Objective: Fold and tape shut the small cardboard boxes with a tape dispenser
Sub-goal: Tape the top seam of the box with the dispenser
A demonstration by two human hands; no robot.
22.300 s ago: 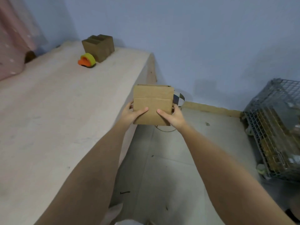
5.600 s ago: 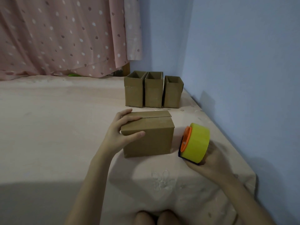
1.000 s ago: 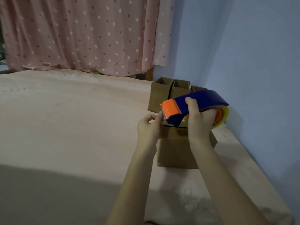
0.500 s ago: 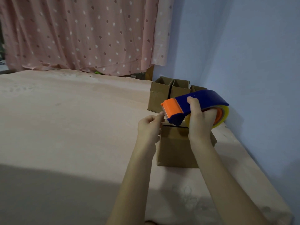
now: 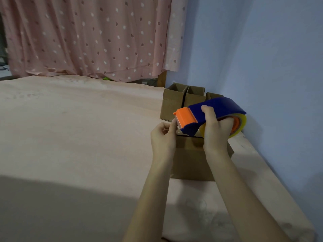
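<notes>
Closed box (image 5: 190, 161) top hidden behind hands; third open box (image 5: 214, 95) mostly behind dispenser (image 5: 218, 109) — tape end unclear.

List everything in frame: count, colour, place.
box: 1, brown, on the table under both hands
open boxes: 3, brown, in a row at the far right corner by the wall
dispenser: 1, blue with orange head, yellowish tape roll, held above the box
table: 1, pinkish cover
curtain: 1, pink, dotted, behind the table
wall: blue, right side
left hand: fingers at the dispenser's orange head
right hand: grips the dispenser
</notes>
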